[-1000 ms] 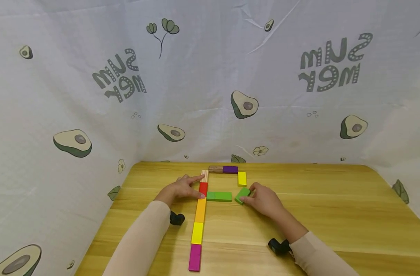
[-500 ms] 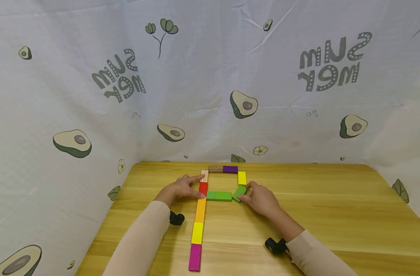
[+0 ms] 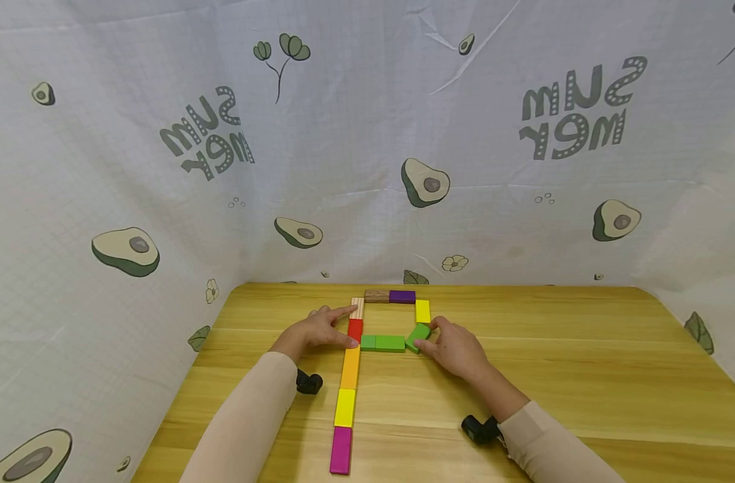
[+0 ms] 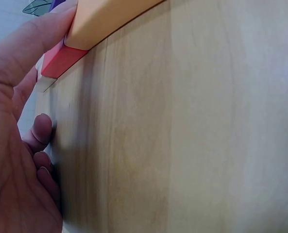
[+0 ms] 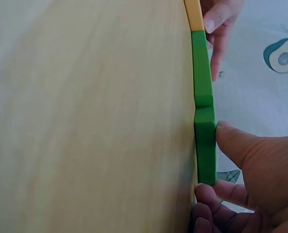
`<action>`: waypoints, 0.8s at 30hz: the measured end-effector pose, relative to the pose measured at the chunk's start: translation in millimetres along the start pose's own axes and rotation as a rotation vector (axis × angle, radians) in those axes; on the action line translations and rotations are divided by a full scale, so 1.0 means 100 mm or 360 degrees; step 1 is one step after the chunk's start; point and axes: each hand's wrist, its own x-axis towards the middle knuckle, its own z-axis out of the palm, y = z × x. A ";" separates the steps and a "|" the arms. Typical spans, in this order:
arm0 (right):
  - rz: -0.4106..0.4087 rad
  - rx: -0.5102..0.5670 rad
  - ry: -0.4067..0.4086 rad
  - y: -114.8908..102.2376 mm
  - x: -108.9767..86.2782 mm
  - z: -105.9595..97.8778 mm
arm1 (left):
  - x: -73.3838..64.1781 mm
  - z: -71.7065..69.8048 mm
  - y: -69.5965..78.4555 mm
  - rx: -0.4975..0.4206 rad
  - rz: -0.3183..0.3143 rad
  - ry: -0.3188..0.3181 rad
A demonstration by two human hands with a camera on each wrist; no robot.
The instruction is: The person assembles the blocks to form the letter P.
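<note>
My right hand (image 3: 458, 345) pinches a green block (image 3: 418, 337) between thumb and fingers. That block lies aslant on the table, close to the end of a longer green block (image 3: 389, 344) and the lower end of a yellow block (image 3: 423, 310). In the right wrist view the held block (image 5: 206, 150) meets its green neighbour (image 5: 202, 73). My left hand (image 3: 316, 330) rests its index fingertip on a pale wood block (image 3: 358, 305) and its thumb where a red block (image 3: 355, 329) meets an orange block (image 3: 350, 369).
Below the orange block lie a yellow block (image 3: 345, 407) and a magenta block (image 3: 340, 450) in one column. Brown (image 3: 377, 296) and purple blocks (image 3: 402, 297) form the top row. A printed cloth (image 3: 367, 134) hangs behind the wooden table (image 3: 585, 376).
My right hand has moved the green block left and slightly away from me, up to the other green block and the yellow one. The left hand has stayed put.
</note>
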 end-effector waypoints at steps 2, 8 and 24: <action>0.0000 0.0003 -0.0003 0.01 0.00 0.00 | 0.00 0.00 0.00 -0.0002 0.0003 0.0002; 0.0010 0.0022 -0.0005 0.02 -0.01 -0.01 | 0.00 0.00 0.01 -0.0025 0.0006 -0.0009; 0.0042 0.0118 -0.0024 0.24 -0.05 -0.20 | -0.02 0.01 -0.05 -0.0044 0.0078 -0.0010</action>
